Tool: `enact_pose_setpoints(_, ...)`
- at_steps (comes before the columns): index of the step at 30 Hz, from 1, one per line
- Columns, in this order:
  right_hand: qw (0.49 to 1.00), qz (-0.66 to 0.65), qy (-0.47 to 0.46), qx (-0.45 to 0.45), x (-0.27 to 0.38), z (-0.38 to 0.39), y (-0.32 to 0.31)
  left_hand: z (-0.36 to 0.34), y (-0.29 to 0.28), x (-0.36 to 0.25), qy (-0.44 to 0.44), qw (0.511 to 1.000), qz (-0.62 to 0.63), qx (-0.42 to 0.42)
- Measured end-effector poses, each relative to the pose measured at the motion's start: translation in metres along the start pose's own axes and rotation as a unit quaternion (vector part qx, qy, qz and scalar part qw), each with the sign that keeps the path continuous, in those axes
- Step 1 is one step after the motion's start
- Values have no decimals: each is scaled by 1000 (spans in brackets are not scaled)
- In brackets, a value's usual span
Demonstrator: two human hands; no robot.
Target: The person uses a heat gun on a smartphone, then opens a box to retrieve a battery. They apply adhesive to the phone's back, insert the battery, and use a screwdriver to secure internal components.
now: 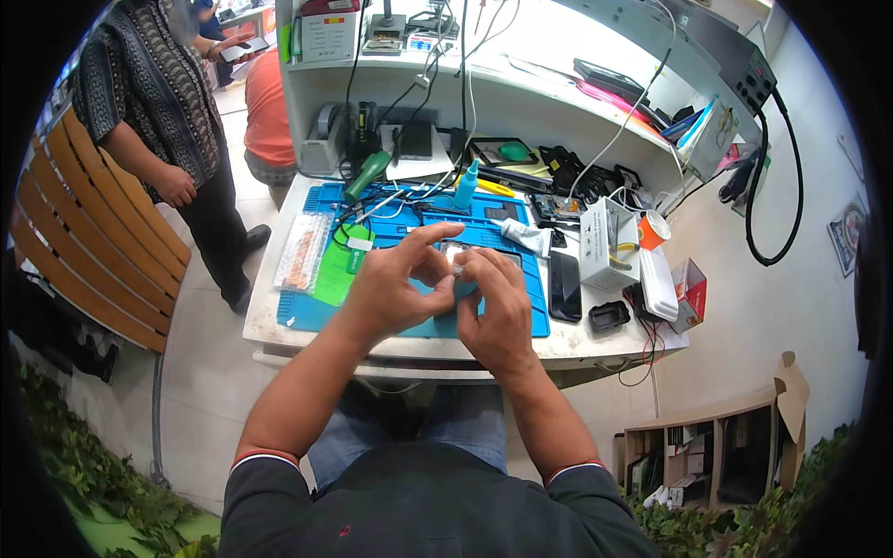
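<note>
Both my hands meet over the blue work mat (423, 328) at the middle of the bench. My left hand (395, 284) has its index finger arched, with thumb and other fingers curled inward; what they hold, if anything, is hidden. Close beside it, my right hand (495, 302) is closed, fingers bent and pressed together around a small whitish piece (457, 267) whose kind I cannot make out. Behind the fingers lies a device, mostly covered by them. A white tube (526, 236) and a dark smartphone (565, 286) lie right of my hands.
Bubble wrap (302, 251) and a green sheet (330, 279) lie at the left. Behind stand a blue bottle (467, 186) and a green-handled tool (368, 176) among cables. A white box (609, 246) and small black tray (609, 316) are at right. A person (158, 121) stands left.
</note>
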State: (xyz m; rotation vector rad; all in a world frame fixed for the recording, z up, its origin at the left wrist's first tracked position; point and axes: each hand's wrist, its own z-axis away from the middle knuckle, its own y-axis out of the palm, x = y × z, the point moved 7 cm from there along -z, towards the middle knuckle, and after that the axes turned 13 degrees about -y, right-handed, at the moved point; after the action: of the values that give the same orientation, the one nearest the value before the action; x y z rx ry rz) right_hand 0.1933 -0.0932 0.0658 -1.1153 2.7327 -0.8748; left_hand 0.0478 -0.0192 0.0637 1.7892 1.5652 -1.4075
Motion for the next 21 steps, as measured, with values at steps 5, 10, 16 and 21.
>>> enact_pose_setpoints(5, 998, -2, -16, -59, -3, 15, -5, 2, 0, -5, 39, 999, -7, -9)
enact_pose_setpoints(10, 997, -9, -23, -74, -3, 24, -8, 10, 2, -7, 64, 998, -9, -19)
enact_pose_setpoints(16, 997, -32, -13, -72, -1, 21, -11, 19, 7, -11, 112, 992, -48, -41)
enact_pose_setpoints(21, 997, -30, -12, -74, -1, 19, -10, 19, 7, -11, 112, 992, -51, -40)
